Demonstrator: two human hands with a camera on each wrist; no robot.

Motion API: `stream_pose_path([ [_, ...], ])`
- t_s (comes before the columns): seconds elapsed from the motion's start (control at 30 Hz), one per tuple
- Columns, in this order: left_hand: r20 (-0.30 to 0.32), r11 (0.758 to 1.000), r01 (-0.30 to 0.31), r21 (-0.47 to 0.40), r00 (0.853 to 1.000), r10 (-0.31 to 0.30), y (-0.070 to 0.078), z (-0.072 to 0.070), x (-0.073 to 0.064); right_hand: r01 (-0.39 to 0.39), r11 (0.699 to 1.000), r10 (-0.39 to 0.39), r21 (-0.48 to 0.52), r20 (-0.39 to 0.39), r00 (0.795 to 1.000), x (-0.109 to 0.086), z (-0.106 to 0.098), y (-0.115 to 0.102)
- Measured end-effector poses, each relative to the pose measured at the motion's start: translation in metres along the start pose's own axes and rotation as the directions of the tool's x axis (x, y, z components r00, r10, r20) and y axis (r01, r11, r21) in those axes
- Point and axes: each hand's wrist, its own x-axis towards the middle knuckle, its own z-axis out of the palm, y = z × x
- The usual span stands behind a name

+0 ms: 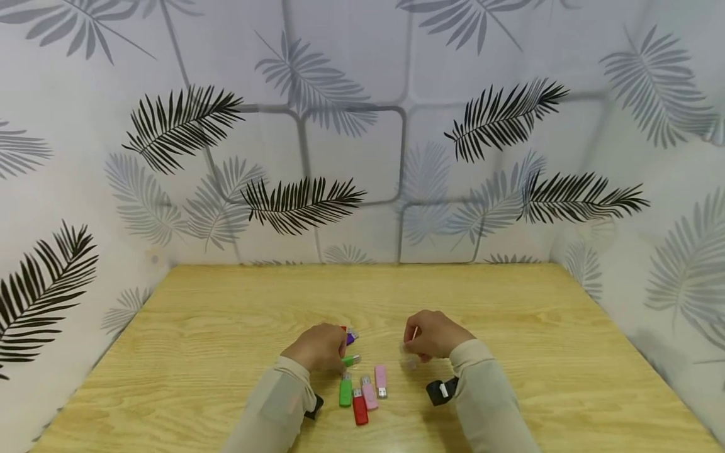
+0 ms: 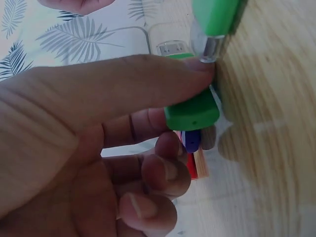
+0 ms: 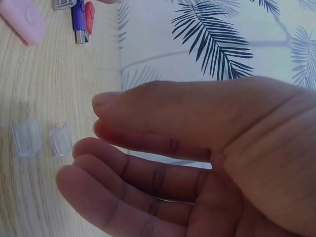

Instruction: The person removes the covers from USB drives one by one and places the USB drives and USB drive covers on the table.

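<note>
My left hand (image 1: 318, 347) pinches a green USB stick (image 2: 192, 114) between thumb and fingers; its metal plug (image 1: 356, 358) points right in the head view. Just past that hand lie a purple USB stick (image 1: 350, 338) and a red one (image 3: 89, 18), partly hidden. My right hand (image 1: 435, 335) hovers over the table, its fingers loosely bent with nothing visible between them. Beside its fingertips two clear plastic caps (image 3: 27, 138) rest on the wood. In the left wrist view, another green USB stick (image 2: 216, 17) shows at the top edge.
Nearer the person lie a green USB stick (image 1: 345, 391), a red one (image 1: 359, 410) and two pink ones (image 1: 381, 377). The wooden table (image 1: 198, 352) ends at a leaf-patterned cloth (image 1: 362, 157) behind and at the sides. A black device (image 1: 440, 392) sits at the right wrist.
</note>
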Motion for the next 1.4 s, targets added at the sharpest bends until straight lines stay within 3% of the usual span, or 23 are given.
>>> stream_pose_path([
  [0.33, -0.005, 1.0, -0.018, -0.019, 1.0, 0.018, 0.0, -0.008, -0.002, 0.008, 1.0, -0.008, -0.013, 0.006, 1.0, 0.0, 0.002, -0.002],
  [0.6, -0.125, 0.991, -0.113, -0.077, 0.987, 0.103, 0.006, -0.027, -0.01, 0.089, 0.996, -0.089, -0.003, 0.022, 0.996, 0.001, -0.002, -0.006],
  [0.83, -0.254, 0.973, -0.187, -0.136, 0.956, 0.148, 0.019, -0.042, -0.018, 0.202, 0.979, -0.202, 0.013, -0.048, 0.978, -0.001, -0.008, -0.008],
  [1.03, -0.35, 0.961, -0.244, -0.133, 0.918, 0.184, 0.03, -0.053, -0.028, 0.303, 0.952, -0.297, 0.041, -0.112, 0.948, -0.003, -0.01, -0.013],
  [1.17, -0.387, 0.943, -0.292, -0.157, 0.897, 0.213, 0.035, -0.062, -0.035, 0.379, 0.924, -0.366, 0.056, -0.164, 0.916, -0.009, -0.013, -0.023],
  [1.23, -0.39, 0.933, -0.308, -0.187, 0.895, 0.217, 0.037, -0.064, -0.037, 0.419, 0.907, -0.403, 0.046, -0.201, 0.893, -0.013, -0.015, -0.03],
  [1.4, -0.368, 0.902, -0.318, -0.293, 0.908, 0.2, 0.035, -0.066, -0.04, 0.51, 0.858, -0.476, 0.058, -0.28, 0.834, -0.022, -0.017, -0.046],
])
